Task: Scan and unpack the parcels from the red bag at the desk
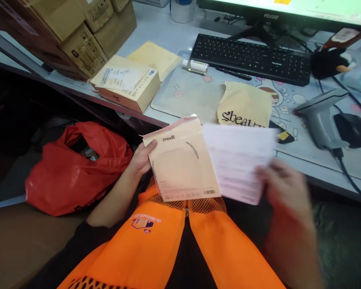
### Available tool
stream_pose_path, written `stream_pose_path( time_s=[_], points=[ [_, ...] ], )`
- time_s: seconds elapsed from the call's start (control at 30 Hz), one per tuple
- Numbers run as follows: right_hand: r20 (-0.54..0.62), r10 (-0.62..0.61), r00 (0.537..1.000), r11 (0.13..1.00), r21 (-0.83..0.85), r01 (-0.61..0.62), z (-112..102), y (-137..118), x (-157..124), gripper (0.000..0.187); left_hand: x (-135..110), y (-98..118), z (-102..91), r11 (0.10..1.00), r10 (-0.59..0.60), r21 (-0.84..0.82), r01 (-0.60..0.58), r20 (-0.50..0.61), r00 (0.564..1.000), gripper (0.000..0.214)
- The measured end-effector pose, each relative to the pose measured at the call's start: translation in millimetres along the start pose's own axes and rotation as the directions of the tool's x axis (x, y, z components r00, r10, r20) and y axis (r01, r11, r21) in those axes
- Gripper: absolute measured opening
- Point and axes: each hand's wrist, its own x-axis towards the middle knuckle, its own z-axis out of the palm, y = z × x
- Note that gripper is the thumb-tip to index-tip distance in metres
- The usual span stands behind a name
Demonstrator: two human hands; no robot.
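Left hand (141,158) pinches the beige envelope (183,160) at its left edge, near the desk edge (319,176). Right hand (284,184), blurred, holds a white sheet (237,160) beside it; hurried motion could crumple the sheet.

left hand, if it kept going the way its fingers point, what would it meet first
The left hand points right, already gripping the beige envelope. Past that, the white paper sheet in the right hand likely comes next, though depth is unclear.
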Motion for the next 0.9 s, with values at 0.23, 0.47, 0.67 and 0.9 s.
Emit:
stream_pose_path(
  time_s=[0.23,0.47,0.67,0.9],
  points=[
    [-0.147,-0.084,0.985,0.996,-0.018,0.083,-2,3,-12,0.033,-6,-20,29.7,1.000,-0.019,0.007,0.019,-0.041,0.999,0.057],
    [0.278,-0.028,0.960,0.981,-0.174,0.079,79,37,-28,0.030,-13,-36,44.6,1.000,-0.026,0.000,0.026,-0.073,0.997,0.061],
    [0.267,-0.087,0.960,0.977,-0.163,0.134,81,58,-38,0.033,-29,-50,37.4,0.999,0.014,0.051,-0.015,0.015,1.000,0.066],
    [0.127,-0.584,0.802,0.707,-0.405,0.579,77,36,-30,0.073,-31,-45,44.5,0.971,0.119,0.210,-0.114,-0.014,0.993,0.055]
  ],
)
